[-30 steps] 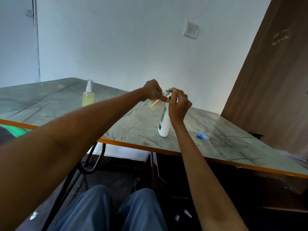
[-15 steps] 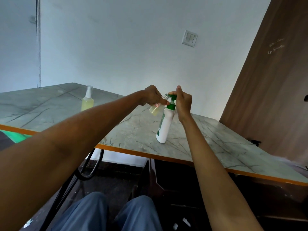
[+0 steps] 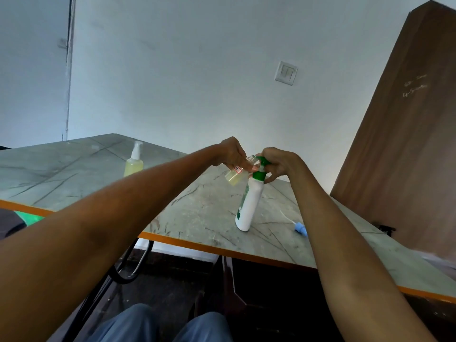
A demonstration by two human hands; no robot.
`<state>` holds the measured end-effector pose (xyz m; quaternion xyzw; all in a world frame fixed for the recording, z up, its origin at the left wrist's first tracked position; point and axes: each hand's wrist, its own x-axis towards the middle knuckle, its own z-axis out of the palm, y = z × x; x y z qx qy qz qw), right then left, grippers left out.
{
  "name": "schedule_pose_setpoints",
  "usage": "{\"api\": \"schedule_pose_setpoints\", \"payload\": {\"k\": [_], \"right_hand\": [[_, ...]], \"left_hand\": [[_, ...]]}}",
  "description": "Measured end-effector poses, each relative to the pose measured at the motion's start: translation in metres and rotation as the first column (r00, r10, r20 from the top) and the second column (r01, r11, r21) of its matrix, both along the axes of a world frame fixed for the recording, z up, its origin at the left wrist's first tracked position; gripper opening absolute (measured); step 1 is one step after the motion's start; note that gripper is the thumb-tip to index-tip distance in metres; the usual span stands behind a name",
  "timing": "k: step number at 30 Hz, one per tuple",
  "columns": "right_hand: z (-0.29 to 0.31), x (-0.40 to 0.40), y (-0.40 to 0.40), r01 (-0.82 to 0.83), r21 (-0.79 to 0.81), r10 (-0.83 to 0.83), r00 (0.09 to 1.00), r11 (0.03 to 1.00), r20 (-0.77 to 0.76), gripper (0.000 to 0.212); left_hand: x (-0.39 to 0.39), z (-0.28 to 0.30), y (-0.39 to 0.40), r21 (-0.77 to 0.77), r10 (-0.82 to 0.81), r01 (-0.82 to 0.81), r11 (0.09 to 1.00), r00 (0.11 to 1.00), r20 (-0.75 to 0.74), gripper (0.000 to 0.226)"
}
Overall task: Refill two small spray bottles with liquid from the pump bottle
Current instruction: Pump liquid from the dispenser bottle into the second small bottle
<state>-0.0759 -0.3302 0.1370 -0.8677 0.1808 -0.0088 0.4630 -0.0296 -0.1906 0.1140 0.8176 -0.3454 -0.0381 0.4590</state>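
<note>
Marble-patterned with an orange edge band, the table (image 3: pixel 81 178) fills the middle of the view, and the white pump bottle (image 3: pixel 249 206) standing near its front edge serves as the landmark. Far to the left of the pump bottle and further back stands a capped spray bottle (image 3: pixel 134 162), upright, filled with pale yellow liquid under a white sprayer top. The left arm reaches out long and nearly straight from the lower left, and the left hand (image 3: pixel 233 154) is just left of the pump bottle's green pump head (image 3: pixel 261 169), fingers curled down and pinching a small open spray bottle (image 3: pixel 235 175). That small bottle is tilted, neck up toward the pump nozzle and base down to the left, with a little yellowish liquid in its bottom. The right arm comes up from the lower right, wrist bent, and the right hand (image 3: pixel 278 164) is wrapped over the pump head from the right, fingers curled around it. The pump bottle leans slightly with its base on the table. Right of its base, on the table, lies a blue sprayer cap (image 3: pixel 301 228) with a thin white tube.
</note>
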Motion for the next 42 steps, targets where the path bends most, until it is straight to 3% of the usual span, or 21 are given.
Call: {"api": "schedule_pose_setpoints", "payload": {"k": [6, 16, 23, 29, 33, 42], "right_hand": [[0.006, 0.004, 0.008, 0.021, -0.146, -0.03, 0.998, 0.989, -0.064, 0.026], [-0.009, -0.001, 0.012, 0.032, -0.168, -0.042, 0.997, 0.985, -0.057, 0.035], [0.003, -0.001, 0.015, 0.042, -0.259, -0.062, 0.996, 0.965, -0.069, 0.03], [-0.006, -0.006, 0.014, 0.004, -0.166, -0.02, 0.996, 0.986, -0.09, 0.019], [-0.009, -0.007, 0.014, 0.035, -0.136, -0.045, 0.996, 0.99, -0.071, 0.038], [-0.003, -0.004, 0.013, 0.052, -0.135, -0.06, 0.996, 0.989, -0.061, 0.035]], "left_hand": [[0.007, 0.003, -0.002, 0.049, -0.017, 0.017, 0.999, 1.0, 0.002, 0.048], [0.005, -0.01, 0.0, 0.04, -0.038, 0.036, 0.999, 0.999, 0.036, 0.045], [0.002, -0.003, 0.002, 0.04, -0.043, 0.041, 0.998, 0.998, 0.043, 0.044], [0.005, -0.008, 0.001, 0.055, -0.047, 0.045, 0.997, 0.997, 0.053, 0.045], [0.003, -0.011, 0.001, 0.043, -0.04, 0.038, 0.998, 0.998, 0.051, 0.045], [0.0, -0.002, 0.002, 0.032, -0.022, 0.021, 0.999, 0.999, 0.042, 0.044]]}}
